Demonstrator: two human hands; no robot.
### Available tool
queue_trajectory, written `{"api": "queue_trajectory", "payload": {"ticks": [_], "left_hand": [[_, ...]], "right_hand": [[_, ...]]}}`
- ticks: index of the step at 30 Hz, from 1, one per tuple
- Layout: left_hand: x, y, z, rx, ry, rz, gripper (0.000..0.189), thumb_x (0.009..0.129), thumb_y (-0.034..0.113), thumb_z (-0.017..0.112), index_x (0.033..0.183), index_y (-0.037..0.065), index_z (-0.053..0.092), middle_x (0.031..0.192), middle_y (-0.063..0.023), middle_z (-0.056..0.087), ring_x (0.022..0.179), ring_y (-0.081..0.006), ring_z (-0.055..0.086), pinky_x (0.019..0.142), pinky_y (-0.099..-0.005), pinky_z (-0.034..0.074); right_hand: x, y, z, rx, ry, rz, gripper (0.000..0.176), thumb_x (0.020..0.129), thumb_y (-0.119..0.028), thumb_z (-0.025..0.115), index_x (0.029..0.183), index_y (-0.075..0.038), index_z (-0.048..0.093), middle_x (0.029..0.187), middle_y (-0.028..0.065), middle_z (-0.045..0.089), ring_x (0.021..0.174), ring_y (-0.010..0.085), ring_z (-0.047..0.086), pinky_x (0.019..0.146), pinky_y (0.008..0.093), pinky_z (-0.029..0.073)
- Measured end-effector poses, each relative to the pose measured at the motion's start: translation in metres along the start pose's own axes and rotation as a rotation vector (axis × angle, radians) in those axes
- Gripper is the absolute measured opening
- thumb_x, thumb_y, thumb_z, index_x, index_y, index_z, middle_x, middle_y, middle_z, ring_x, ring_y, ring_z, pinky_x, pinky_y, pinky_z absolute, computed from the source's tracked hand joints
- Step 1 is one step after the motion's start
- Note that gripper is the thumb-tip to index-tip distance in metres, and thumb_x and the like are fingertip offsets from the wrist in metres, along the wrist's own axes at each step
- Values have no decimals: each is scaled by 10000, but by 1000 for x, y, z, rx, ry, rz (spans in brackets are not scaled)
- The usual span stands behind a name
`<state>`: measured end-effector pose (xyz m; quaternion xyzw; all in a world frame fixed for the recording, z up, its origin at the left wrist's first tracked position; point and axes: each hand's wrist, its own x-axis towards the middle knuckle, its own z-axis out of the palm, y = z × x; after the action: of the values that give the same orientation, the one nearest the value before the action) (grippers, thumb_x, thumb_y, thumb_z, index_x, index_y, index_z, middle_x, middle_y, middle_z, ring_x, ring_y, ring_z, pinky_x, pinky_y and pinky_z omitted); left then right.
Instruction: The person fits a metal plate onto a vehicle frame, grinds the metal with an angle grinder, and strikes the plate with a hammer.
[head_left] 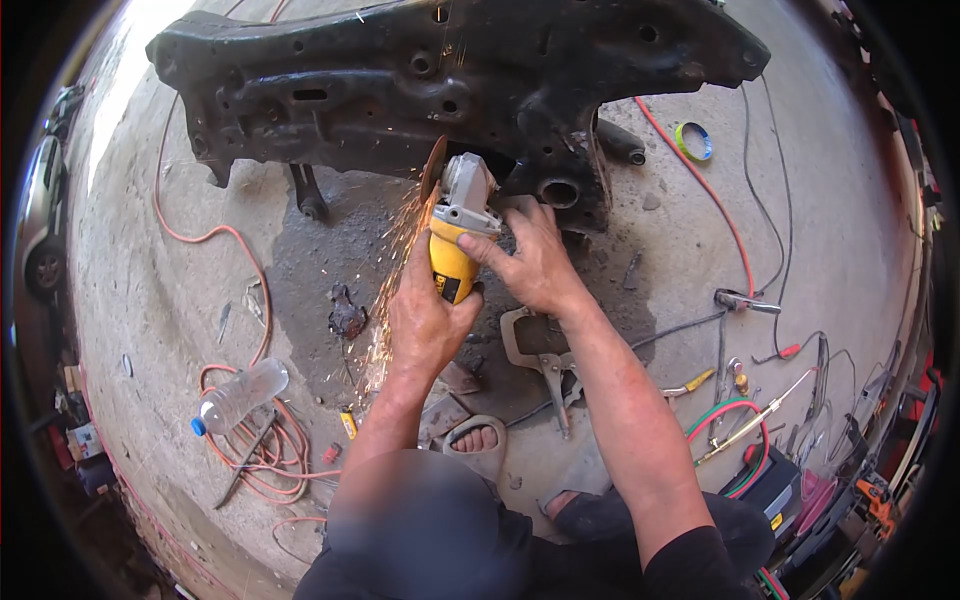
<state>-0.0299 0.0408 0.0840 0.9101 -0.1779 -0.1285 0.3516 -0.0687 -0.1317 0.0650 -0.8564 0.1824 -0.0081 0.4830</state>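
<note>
A yellow and grey angle grinder point(455, 262) is gripped in both my hands, its head up against a black metal vehicle frame part point(370, 105). Its disc point(433, 168) stands on edge at the lower rim of that part, and orange sparks point(385, 310) stream down toward me. My left hand point(425, 315) wraps the grinder's yellow body from below. Up near the grey gear head, my right hand point(525, 250) has its thumb on the body; its other fingers are partly hidden beside the metal.
Locking clamp pliers point(540, 360) lie on the concrete below my right hand. A plastic bottle point(242, 395) rests beside a coiled orange hose point(290, 465) at left. A torch point(750, 430) with red and green hoses, cables and a tape roll point(693, 142) are at right. A sandaled foot point(475, 440) is close below.
</note>
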Motion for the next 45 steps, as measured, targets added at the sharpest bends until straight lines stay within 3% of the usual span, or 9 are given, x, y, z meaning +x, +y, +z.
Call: {"api": "queue_trajectory", "payload": {"ticks": [3,12,15,23,30,44,45], "left_hand": [[0,3,-4,-2,-49,2,915,757,167,829,1535,-18,384,1297,-302,633,1149,-482,656,963,-530,544],[-1,2,-3,9,-51,-1,929,765,191,836,1539,-31,372,1288,-308,637,1155,-475,660,971,-521,544],[-3,-1,-1,-6,-34,-34,865,775,180,805,1535,59,411,1287,-264,670,1163,-460,669,973,-516,541],[-7,-2,2,1,-24,-49,847,781,200,808,1517,46,418,1235,-278,688,1136,-463,683,947,-509,547],[-30,-10,-2,-69,-1,-58,846,783,193,828,1513,49,425,1229,-268,693,1128,-441,695,942,-476,552],[-13,-5,3,-27,-14,-64,885,761,202,817,1536,78,408,1272,-268,679,1159,-461,673,960,-508,544],[-12,-3,2,-25,-19,-62,876,763,202,816,1524,46,413,1276,-278,671,1158,-468,669,962,-512,545]], "right_hand": [[0,-1,-1,9,14,-18,850,903,-688,681,1287,70,643,1353,237,524,1320,375,453,1162,480,343],[0,-1,0,14,18,-14,856,882,-678,708,1280,77,650,1358,231,532,1325,376,462,1164,482,351],[0,-2,-1,8,10,-9,849,885,-677,708,1278,74,654,1360,229,532,1329,373,461,1170,482,349],[-1,-1,0,-70,-27,2,802,883,-639,743,1264,64,677,1387,239,507,1348,367,441,1184,470,346],[-7,-3,-7,-137,-102,-57,926,738,-713,823,1268,38,708,1451,212,475,1408,364,390,1208,492,319],[-2,2,-7,-53,-98,-19,897,844,-688,740,1285,90,669,1459,223,478,1407,366,399,1204,499,305],[-1,3,-7,-55,-94,-25,893,850,-683,738,1282,95,668,1453,225,482,1402,366,402,1200,501,309]]}}
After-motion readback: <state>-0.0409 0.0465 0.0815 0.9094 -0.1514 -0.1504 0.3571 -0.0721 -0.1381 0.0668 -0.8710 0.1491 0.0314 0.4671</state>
